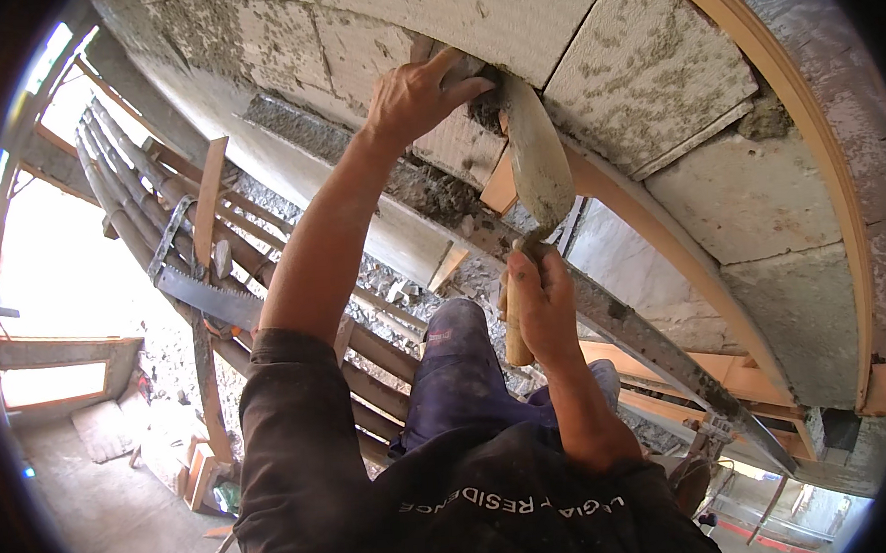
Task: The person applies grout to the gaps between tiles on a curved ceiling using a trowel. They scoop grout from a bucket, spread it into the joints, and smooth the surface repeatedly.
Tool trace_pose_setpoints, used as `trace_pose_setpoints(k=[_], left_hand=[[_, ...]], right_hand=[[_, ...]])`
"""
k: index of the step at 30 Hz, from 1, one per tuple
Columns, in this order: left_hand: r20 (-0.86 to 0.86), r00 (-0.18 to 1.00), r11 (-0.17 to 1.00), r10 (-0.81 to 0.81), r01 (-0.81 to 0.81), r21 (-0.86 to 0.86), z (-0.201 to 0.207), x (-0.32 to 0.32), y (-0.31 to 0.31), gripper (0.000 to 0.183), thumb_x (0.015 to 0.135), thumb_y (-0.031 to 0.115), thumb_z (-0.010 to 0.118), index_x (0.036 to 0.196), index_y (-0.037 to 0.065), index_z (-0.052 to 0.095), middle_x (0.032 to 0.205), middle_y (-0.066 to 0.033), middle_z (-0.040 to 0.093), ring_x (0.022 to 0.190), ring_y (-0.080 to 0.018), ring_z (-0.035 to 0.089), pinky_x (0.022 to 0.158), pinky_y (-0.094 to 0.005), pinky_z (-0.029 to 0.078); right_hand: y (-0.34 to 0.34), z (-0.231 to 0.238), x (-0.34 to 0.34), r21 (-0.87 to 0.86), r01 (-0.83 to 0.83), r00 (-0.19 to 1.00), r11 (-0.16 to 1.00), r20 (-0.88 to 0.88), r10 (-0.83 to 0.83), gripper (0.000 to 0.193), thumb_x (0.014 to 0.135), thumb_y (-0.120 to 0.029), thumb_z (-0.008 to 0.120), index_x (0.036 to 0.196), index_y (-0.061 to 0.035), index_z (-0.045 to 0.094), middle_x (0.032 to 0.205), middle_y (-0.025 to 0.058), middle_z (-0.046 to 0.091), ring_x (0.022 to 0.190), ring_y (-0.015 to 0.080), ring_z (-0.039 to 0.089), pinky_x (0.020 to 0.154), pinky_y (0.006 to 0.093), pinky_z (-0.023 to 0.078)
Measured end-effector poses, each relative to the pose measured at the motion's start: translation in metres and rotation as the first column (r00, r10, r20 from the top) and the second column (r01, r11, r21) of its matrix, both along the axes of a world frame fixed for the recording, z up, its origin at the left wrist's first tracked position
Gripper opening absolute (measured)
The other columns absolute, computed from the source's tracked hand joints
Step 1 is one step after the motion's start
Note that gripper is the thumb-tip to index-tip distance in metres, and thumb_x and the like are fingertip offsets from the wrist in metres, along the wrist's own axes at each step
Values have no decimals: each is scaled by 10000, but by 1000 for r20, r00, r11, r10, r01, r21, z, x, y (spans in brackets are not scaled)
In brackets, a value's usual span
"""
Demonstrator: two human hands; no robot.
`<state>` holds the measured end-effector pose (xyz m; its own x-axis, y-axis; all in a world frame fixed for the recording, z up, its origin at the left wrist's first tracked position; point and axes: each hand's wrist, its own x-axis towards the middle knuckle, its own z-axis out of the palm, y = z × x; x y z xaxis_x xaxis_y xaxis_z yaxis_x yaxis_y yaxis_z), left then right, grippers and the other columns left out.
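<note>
Most of the block wall (653,75) is laid and mortared. The left hand (418,93) presses its fingers against one pale block (461,140), while the right hand (543,301) grips a trowel (539,156) packing mortar into the joint beside it; lower gaps look unfinished.

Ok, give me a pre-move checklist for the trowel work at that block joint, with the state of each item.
1. Right hand gripped on the wooden handle of the trowel: ok.
2. Trowel blade tip reaching the mortar joint: ok, it points into the gap.
3. Left hand braced on the block wall beside the joint: ok, fingers lie at the gap's edge.
4. Left fingers out of the blade's path: not ok, they sit right next to the tip.
5. Mortar load on the blade: cannot tell, the face looks grey and smeared.
6. Footing on the scaffold boards: cannot tell, the feet are hidden.
</note>
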<state>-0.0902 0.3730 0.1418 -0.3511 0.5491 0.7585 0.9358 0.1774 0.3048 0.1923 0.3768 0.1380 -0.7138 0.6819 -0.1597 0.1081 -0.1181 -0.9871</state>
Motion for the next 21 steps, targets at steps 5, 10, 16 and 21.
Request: trace_pose_setpoints(k=[5, 10, 16, 21], left_hand=[[46, 987, 984, -155, 150, 94, -2, -7, 3, 301, 866, 376, 647, 988, 105, 599, 726, -140, 643, 620, -327, 664, 501, -426, 518], [38, 993, 993, -116, 115, 20, -1, -6, -1, 324, 903, 334, 623, 1074, 59, 597, 634, -146, 631, 568, -300, 650, 502, -381, 496], [48, 992, 993, -114, 112, 36, -2, -4, -2, 345, 901, 335, 623, 1108, 60, 595, 638, -146, 634, 551, -289, 647, 488, -376, 488], [5, 993, 991, -118, 118, 69, -3, -5, -3, 372, 893, 358, 631, 1109, 59, 585, 630, -140, 636, 560, -286, 656, 488, -365, 497]], right_hand=[[2, -12, 39, 180, -49, 997, 982, 70, 37, 267, 938, -279, 554, 941, -18, 499, 688, 47, 536, 561, 106, 527, 514, 273, 445], [21, -30, 24, 294, -166, 982, 941, 136, 131, 281, 932, -298, 568, 945, -24, 501, 687, 43, 528, 553, 108, 534, 508, 269, 445], [6, -14, -7, 23, -21, 999, 1000, 45, 20, 319, 919, -314, 598, 1000, -14, 525, 761, 50, 555, 516, 112, 545, 449, 259, 452], [-10, -8, -13, -80, 3, 1000, 997, -29, -6, 323, 927, -286, 580, 1058, -1, 501, 785, 66, 558, 527, 121, 554, 446, 264, 461]])
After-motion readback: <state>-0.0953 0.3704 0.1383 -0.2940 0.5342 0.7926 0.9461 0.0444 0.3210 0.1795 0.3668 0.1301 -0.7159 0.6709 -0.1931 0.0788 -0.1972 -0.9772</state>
